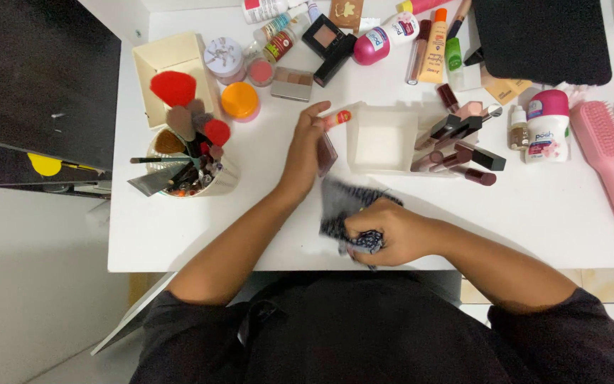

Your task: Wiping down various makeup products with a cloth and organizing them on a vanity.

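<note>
The white worktop (264, 235) carries a spread of cosmetics, and a black pouch (541, 39) lies at its far right corner. On the left stands a cream open box (152, 60), and in front of it a cup of makeup brushes (186, 160) with red and brown heads. A pink hairbrush (605, 160) lies at the right edge, with a white and pink roll-on bottle (547, 128) just beside it. Near the middle sits a small clear tray (384, 141), and dark lipstick tubes (460, 149) are clustered on its right side. The right hand (385, 233) is clenched around a dark patterned cloth (342, 203), bunched near the front edge of the worktop. The left hand (303, 153) grips a small dark flat case (327, 153) just left of the tray, its fingertips touching a short red and orange tube (337, 118). An orange round lid (239, 99) lies near the brush cup.
</note>
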